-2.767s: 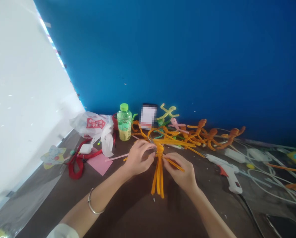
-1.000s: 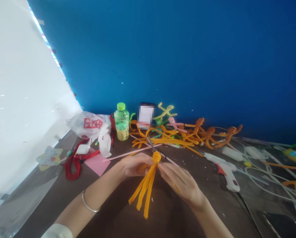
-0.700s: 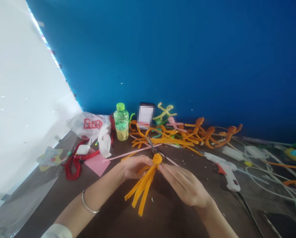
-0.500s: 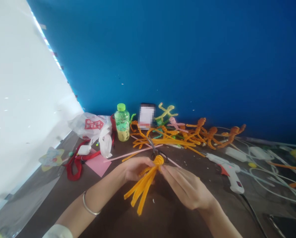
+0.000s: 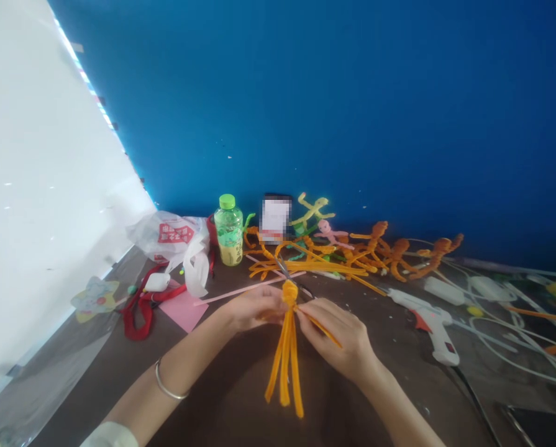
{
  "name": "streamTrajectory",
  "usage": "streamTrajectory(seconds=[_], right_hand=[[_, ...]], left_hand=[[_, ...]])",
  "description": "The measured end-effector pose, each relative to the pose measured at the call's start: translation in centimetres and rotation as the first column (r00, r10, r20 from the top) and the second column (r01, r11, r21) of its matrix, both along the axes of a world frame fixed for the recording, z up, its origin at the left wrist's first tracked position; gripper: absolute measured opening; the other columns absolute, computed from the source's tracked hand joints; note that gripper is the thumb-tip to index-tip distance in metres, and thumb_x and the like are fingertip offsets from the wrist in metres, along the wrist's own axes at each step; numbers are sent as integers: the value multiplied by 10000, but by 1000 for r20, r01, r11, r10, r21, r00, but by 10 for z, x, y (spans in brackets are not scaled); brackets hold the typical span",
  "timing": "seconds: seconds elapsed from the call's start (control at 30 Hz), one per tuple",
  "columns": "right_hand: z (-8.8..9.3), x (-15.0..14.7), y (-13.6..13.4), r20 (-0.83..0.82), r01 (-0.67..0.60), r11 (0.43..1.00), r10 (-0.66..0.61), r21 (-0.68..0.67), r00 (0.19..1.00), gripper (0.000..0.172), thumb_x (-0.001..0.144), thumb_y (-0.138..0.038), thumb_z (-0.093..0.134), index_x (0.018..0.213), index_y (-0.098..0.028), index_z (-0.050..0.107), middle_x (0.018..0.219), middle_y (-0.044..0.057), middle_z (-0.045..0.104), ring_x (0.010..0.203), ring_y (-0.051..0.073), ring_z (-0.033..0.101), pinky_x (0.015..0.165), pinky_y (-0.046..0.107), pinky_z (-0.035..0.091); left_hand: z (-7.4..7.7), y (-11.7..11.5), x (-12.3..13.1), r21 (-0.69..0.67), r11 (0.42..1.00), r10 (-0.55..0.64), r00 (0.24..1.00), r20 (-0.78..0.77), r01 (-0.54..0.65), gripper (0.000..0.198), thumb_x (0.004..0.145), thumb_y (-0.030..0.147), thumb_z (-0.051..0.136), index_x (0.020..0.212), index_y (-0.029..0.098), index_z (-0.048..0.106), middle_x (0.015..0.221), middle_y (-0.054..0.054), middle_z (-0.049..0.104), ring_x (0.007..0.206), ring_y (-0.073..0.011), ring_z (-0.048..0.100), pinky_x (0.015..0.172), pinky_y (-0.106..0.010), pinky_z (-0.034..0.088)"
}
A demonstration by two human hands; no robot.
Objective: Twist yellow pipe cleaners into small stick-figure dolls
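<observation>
Now, I log one fuzzy orange pipe-cleaner bundle (image 5: 286,366) — strands hanging straight down, no longer slanted — its knotted top pinched between bare left hand (image 5: 254,307) and bare right hand (image 5: 336,332).

Back from the left hand's fingers (image 5: 269,303), a thin, shiny silver bangle (image 5: 169,383) goes round the arm, and farther back there is a soft white sleeve (image 5: 110,436).
</observation>
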State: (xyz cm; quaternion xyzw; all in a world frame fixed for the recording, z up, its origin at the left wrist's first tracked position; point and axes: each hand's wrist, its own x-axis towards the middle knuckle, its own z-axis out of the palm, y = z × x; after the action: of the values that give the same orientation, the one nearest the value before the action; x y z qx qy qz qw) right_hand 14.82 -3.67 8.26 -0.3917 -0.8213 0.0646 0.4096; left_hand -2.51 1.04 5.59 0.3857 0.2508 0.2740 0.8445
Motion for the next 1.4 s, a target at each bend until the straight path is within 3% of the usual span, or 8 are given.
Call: streamTrajectory(seconds=[0.13, 0.3, 0.6, 0.73, 0.9, 1.17, 1.27, 1.4], right_hand=[[5, -7, 3, -137, 40, 962, -80, -268, 987, 144, 784, -233, 535, 677, -191, 621, 617, 18, 620, 538, 132, 581, 518, 231, 483], [2, -12, 2, -304, 36, 822, -251, -568, 919, 198, 740, -316, 572, 655, -146, 629, 479, 3, 567, 388, 113, 504, 376, 211, 414], [-1, -20, -3, -343, 88, 796, -354, -599, 870, 206, 721, -330, 597, 655, -140, 643, 469, 9, 577, 382, 123, 516, 373, 215, 419], [-3, -18, -3, -353, 95, 860, -304, -502, 885, 157, 735, -304, 601, 723, -152, 638, 641, 44, 648, 556, 173, 616, 498, 252, 508], [-3, -13, 0, -255, 130, 980, -165, -150, 953, 76, 747, -187, 594, 804, -194, 644, 756, 45, 643, 689, 167, 620, 617, 267, 527], [-9, -1, -1, 127, 56, 966, -90, 251, 988, 196, 795, -102, 534, 928, -208, 632, 796, 40, 648, 745, 157, 610, 689, 264, 509], [-9, 1, 0, 183, 22, 962, -74, 271, 980, 193, 789, -78, 542, 929, -184, 622, 805, 47, 648, 750, 159, 606, 710, 268, 501], [-6, -2, 2, -12, 60, 991, -59, 117, 998, 165, 789, -90, 549, 906, -184, 616, 766, 30, 622, 693, 123, 597, 640, 220, 499]], left_hand=[[13, 4, -6, 312, 950, 28, 987, -157, 22, 240, 626, 277, 701, 793, 113, 652, 731, -33, 637, 732, -148, 571, 714, -257, 422], [31, -1, -8, 565, 825, 173, 955, -241, -7, 276, 697, 293, 632, 904, 110, 642, 914, -81, 653, 881, -199, 582, 807, -283, 426], [28, -13, 0, 623, 776, 362, 875, -321, -93, 203, 715, 259, 580, 829, 112, 663, 794, -46, 661, 777, -182, 596, 695, -236, 447], [27, -13, -1, 648, 758, 366, 875, -317, -82, 209, 729, 271, 557, 821, 109, 653, 779, -38, 639, 752, -171, 573, 655, -221, 433], [23, -11, -1, 653, 752, 357, 889, -287, -92, 218, 752, 302, 535, 795, 117, 641, 739, -18, 608, 708, -143, 543, 656, -218, 416], [27, -10, -2, 611, 790, 264, 926, -270, -48, 277, 764, 361, 538, 826, 108, 631, 738, -28, 592, 673, -122, 511, 621, -212, 395], [27, -8, -4, 580, 814, 213, 936, -281, -11, 287, 775, 366, 528, 845, 105, 627, 756, -39, 594, 683, -123, 512, 636, -223, 394], [27, -3, -10, 591, 803, 111, 955, -276, 77, 298, 779, 365, 533, 890, 105, 625, 803, -57, 604, 739, -143, 530, 697, -252, 402]])
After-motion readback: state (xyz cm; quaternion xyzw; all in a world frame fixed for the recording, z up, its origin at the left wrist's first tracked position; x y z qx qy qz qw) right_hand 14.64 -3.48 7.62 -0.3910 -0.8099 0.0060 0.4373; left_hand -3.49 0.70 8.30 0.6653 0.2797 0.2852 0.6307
